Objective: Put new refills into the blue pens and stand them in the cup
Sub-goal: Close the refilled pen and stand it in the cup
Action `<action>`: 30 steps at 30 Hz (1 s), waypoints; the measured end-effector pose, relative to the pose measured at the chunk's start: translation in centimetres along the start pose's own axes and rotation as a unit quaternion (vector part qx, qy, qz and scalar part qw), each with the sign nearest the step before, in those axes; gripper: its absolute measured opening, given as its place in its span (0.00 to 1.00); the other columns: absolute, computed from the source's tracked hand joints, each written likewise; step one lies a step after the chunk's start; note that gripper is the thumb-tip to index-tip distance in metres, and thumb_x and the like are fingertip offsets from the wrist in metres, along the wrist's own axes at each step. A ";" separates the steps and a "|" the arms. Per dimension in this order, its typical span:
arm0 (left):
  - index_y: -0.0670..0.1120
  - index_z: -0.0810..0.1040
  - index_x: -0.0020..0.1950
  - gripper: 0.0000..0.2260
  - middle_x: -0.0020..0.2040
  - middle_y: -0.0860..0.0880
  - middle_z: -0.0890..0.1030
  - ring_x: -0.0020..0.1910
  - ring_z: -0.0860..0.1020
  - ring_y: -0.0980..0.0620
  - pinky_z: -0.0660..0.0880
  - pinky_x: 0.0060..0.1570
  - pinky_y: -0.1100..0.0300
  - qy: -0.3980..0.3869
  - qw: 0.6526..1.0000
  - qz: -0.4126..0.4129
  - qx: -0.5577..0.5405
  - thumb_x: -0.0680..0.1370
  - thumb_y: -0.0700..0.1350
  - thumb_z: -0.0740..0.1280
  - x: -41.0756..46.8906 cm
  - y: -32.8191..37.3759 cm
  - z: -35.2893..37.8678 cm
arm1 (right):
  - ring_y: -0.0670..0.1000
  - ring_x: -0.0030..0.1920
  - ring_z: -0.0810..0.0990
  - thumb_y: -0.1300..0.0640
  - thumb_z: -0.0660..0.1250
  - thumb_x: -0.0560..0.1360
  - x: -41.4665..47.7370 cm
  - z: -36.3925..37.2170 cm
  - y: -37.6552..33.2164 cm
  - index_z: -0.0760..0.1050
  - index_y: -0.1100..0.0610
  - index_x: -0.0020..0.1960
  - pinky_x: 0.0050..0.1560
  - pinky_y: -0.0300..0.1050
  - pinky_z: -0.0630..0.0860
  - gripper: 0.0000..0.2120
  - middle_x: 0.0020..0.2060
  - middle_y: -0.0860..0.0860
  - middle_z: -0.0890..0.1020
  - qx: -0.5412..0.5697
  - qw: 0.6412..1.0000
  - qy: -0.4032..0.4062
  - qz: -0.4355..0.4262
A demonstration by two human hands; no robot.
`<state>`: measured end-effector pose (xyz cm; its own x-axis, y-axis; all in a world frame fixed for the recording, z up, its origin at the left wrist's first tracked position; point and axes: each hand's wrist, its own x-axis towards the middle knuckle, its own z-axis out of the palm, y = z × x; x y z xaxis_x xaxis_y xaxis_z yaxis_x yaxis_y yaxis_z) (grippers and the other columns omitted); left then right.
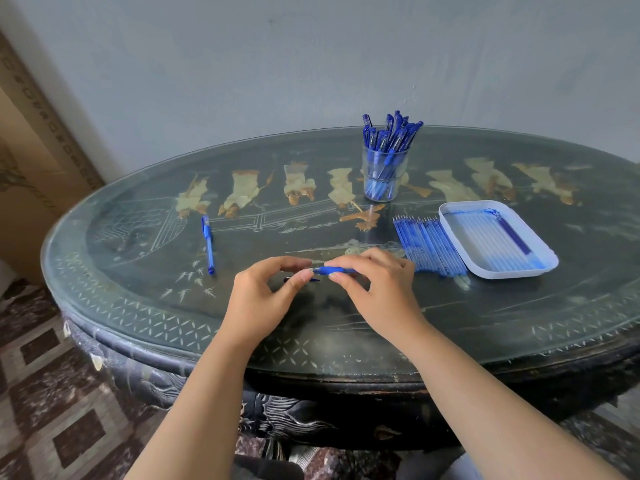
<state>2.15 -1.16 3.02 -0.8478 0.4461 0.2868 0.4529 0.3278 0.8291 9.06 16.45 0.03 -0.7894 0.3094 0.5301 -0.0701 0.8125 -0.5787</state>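
A blue pen [333,270] lies level between my two hands, just above the table. My right hand [374,289] grips its barrel with thumb and fingers. My left hand [266,292] pinches the tip end at the pen's left. A second blue pen [208,244] lies alone on the table to the left. The clear cup [383,174] stands at the back with several blue pens upright in it. A row of blue refills [427,244] lies on the table right of my hands.
A white tray [498,273] with several pale, used-looking refills and one dark blue one sits at the right, beside the refill row. The oval dark table [346,334] has a glass top; a wall stands right behind it. Patterned floor lies at the left.
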 end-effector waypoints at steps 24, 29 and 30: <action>0.53 0.85 0.40 0.05 0.36 0.59 0.81 0.42 0.79 0.58 0.77 0.51 0.53 -0.082 0.965 0.052 0.245 0.69 0.43 0.70 0.5 0.6 -2.6 | 0.46 0.46 0.76 0.45 0.66 0.75 0.0 -0.1 0.0 0.81 0.39 0.54 0.51 0.54 0.64 0.09 0.42 0.43 0.78 0.003 0.999 0.018 0.035; 0.53 0.83 0.43 0.06 0.36 0.62 0.80 0.43 0.79 0.57 0.76 0.54 0.49 -0.076 0.970 0.039 0.229 0.69 0.47 0.68 0.3 1.1 -2.0 | 0.45 0.45 0.74 0.45 0.66 0.75 0.0 -0.2 -0.2 0.81 0.39 0.54 0.50 0.52 0.62 0.10 0.42 0.43 0.78 -0.005 0.999 0.020 0.037; 0.53 0.83 0.43 0.05 0.36 0.62 0.80 0.43 0.79 0.57 0.76 0.54 0.49 -0.074 0.972 0.038 0.221 0.70 0.45 0.70 0.4 1.0 -1.9 | 0.45 0.46 0.74 0.45 0.66 0.75 0.0 -0.3 -0.3 0.81 0.39 0.54 0.50 0.52 0.62 0.10 0.42 0.43 0.78 -0.006 0.999 0.019 0.038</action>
<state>1.78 -2.24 4.89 -0.7730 0.5874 0.2398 0.6149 0.6004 0.5113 9.28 16.37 0.33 -0.7688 0.3881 0.5082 -0.0033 0.7924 -0.6100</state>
